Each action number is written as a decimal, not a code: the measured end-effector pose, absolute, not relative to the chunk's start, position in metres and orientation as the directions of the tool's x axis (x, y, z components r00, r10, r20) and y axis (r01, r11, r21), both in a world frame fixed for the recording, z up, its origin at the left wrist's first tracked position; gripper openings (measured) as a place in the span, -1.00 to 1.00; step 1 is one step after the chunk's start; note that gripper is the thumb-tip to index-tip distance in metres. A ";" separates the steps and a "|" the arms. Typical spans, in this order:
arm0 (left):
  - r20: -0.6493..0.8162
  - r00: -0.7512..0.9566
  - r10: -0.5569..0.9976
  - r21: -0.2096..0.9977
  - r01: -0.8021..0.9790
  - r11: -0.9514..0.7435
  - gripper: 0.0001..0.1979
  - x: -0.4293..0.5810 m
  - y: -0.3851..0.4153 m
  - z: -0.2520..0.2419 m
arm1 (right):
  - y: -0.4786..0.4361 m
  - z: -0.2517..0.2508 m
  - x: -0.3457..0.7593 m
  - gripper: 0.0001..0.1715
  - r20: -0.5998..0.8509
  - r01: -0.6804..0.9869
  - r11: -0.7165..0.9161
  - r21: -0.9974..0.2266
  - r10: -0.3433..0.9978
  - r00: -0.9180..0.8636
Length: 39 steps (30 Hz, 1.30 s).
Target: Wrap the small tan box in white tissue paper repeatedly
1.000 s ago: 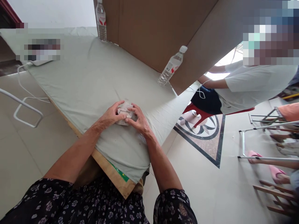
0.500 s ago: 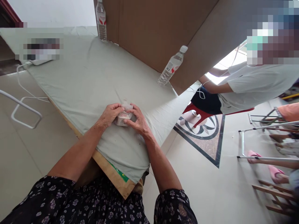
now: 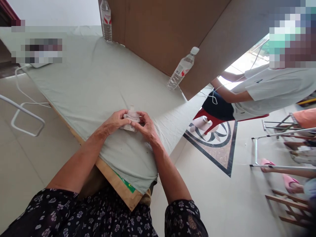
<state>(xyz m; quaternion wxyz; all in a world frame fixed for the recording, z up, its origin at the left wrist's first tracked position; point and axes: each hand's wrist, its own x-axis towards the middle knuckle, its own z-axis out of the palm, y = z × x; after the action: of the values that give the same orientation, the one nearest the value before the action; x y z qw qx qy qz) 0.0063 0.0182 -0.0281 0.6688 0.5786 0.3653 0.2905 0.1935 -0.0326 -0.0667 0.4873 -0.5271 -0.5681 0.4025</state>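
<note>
Near the front corner of the cloth-covered table (image 3: 74,82), both my hands are closed around a small, clear-and-whitish plastic package (image 3: 132,116). My left hand (image 3: 118,120) grips its left side, the thumb reaching across the front. From the right, my right hand (image 3: 145,124) holds it with fingers behind and thumb in front, the two thumbs almost meeting. A narrow translucent flap stands up at the back of the package. Its lower part shows beneath my thumbs, close to the cloth; what is inside cannot be made out.
One water bottle (image 3: 106,23) stands at the back, another water bottle (image 3: 182,69) at the right, both against a large brown cardboard panel (image 3: 158,29). A white cable (image 3: 18,85) hangs off the left edge. A seated person (image 3: 261,87) is beyond the panel.
My thumbs have moved closer together over the front of the package. Its whitish upper part now bulges up more between my hands, and less of the clear lower part shows.
</note>
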 end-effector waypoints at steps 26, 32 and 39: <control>-0.130 0.453 0.882 0.987 0.144 0.072 -0.02 0.012 0.021 -0.040 | -0.002 -0.042 0.198 -0.43 0.000 0.105 -0.007 -0.994 0.998 0.068; -0.112 0.466 0.878 0.985 0.172 0.034 -0.01 0.010 0.020 -0.040 | 0.017 -0.040 0.185 -0.53 -0.056 -0.029 -0.057 -0.998 0.998 -0.023; -0.082 0.436 0.896 0.981 0.192 -0.004 0.00 0.011 0.023 -0.042 | 0.007 -0.049 0.191 -0.52 -0.019 -0.001 -0.019 -1.000 0.992 0.124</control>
<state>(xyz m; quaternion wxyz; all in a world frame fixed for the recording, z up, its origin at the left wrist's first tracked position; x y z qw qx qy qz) 0.0112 0.0227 -0.0421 0.5609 0.6353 0.4282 0.3138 0.1906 0.0069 -0.0494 0.5253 -0.5348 -0.4632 0.4727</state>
